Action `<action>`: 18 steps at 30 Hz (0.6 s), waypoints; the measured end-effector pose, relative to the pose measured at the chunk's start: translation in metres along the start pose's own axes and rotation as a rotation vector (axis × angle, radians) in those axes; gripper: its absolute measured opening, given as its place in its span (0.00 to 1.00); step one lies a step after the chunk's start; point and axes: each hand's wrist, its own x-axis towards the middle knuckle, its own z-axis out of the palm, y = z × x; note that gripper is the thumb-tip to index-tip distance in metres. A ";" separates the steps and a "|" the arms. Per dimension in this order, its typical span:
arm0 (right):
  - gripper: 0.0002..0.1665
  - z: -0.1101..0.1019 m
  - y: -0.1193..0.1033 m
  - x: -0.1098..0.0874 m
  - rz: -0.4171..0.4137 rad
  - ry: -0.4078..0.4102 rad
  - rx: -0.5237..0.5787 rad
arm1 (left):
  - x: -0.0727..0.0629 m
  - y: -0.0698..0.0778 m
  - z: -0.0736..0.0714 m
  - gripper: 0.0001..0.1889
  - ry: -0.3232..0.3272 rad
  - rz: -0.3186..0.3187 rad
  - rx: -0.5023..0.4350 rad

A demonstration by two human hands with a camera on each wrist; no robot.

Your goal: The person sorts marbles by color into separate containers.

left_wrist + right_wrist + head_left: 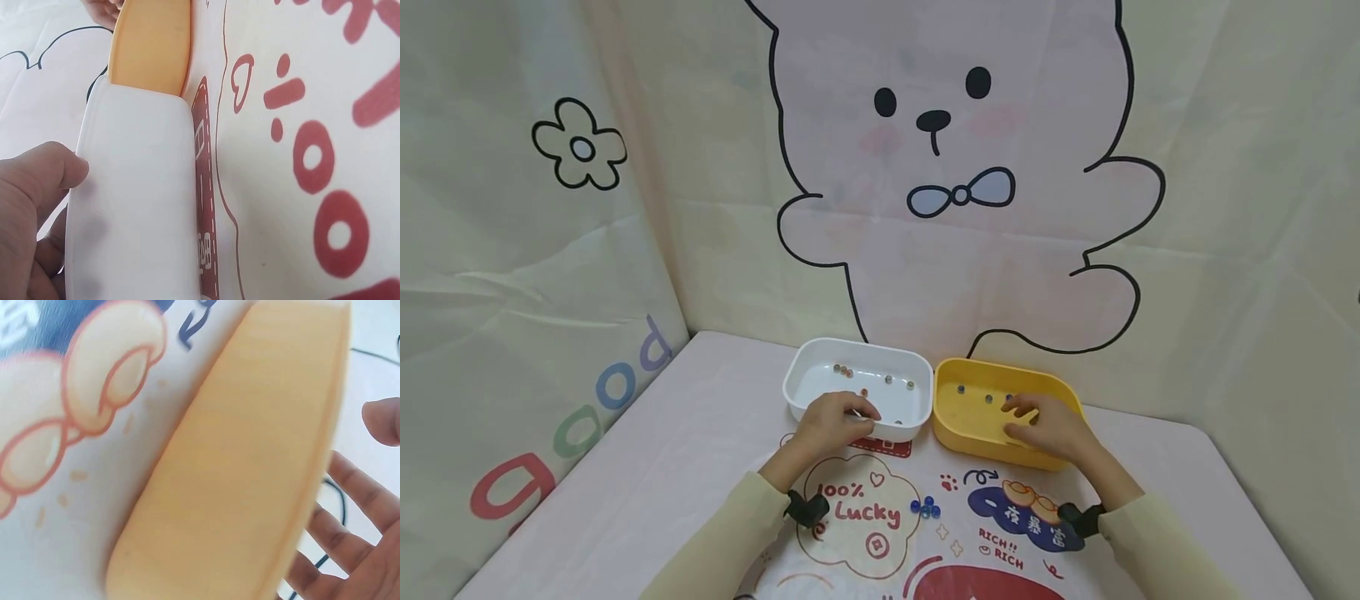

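The left hand (pixel 833 421), its hold unclear, is hovering at the white tub (pixel 891 404), the right hand (pixel 1051 423), spread wide, over the yellow tub (pixel 964 417), adjoining seemingly for easy reach.

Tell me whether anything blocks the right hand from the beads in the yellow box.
Nothing visible does: the right hand already reaches over the rim of the yellow box, and the nearest bead lies uncovered close by.
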 end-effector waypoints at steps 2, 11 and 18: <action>0.22 -0.001 -0.005 -0.006 -0.018 0.021 0.006 | 0.000 0.001 0.000 0.06 -0.001 0.000 -0.003; 0.14 0.003 -0.025 -0.033 -0.157 0.152 0.043 | 0.000 0.001 0.000 0.06 -0.007 -0.005 0.000; 0.11 0.013 -0.039 -0.051 -0.194 0.195 0.099 | 0.001 0.001 0.000 0.05 -0.007 -0.012 0.003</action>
